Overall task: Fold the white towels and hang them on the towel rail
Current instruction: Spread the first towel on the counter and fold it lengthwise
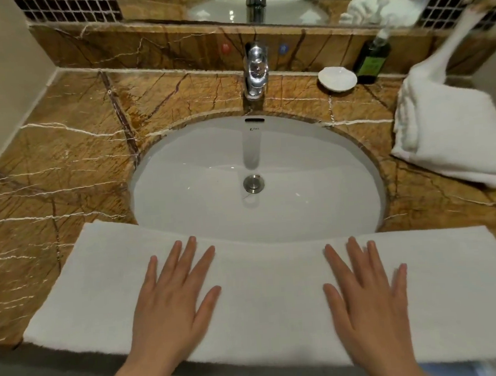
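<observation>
A white towel (266, 298) lies folded into a long strip across the front edge of the brown marble counter (63, 171), and it covers the near rim of the sink. My left hand (175, 298) lies flat on the strip left of centre, fingers spread. My right hand (368, 294) presses flat on it right of centre. A second white towel (448, 132) sits loosely folded on the counter at the far right, with one end trailing up out of view. No towel rail is in view.
The oval white sink (254, 172) sits in the middle of the counter behind a chrome tap (256, 69). A white soap dish (337, 78) and a dark green bottle (371, 61) stand at the back right. A mirror (257, 5) runs along the back wall.
</observation>
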### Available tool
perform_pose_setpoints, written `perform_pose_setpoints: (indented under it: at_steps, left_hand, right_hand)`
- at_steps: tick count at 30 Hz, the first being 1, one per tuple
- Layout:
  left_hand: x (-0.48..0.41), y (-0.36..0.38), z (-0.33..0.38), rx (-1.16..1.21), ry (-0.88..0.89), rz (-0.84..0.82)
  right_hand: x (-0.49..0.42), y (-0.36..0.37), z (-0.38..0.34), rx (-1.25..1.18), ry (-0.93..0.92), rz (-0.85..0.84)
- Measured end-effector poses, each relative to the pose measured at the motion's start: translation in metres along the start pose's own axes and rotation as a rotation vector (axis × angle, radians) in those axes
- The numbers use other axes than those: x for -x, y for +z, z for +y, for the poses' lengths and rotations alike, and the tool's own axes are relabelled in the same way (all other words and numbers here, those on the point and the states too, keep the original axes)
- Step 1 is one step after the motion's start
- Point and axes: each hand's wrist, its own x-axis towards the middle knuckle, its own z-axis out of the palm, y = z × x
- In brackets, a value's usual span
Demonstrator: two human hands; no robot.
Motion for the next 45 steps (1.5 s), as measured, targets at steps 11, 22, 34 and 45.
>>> perform_pose_setpoints:
  at_steps: [11,22,34,45]
  left_hand:
    - [0.001,0.0,0.012,-0.039,-0.019,-0.026]
    - [0.002,0.008,0.007,-0.049,-0.117,-0.036]
    - [0.007,0.005,0.075,0.037,0.111,-0.04]
    - [0.008,0.012,0.075,0.015,0.104,-0.089]
  right_hand:
    - [-0.002,0.001,0.043,-0.065,-0.004,0.049]
    - [0.0,-0.008,0.12,-0.026,0.252,0.047]
    - [0.014,-0.004,0.01,-0.109,-0.158,-0.023]
    - [0.019,0.001,-0.012,0.067,-0.161,-0.156]
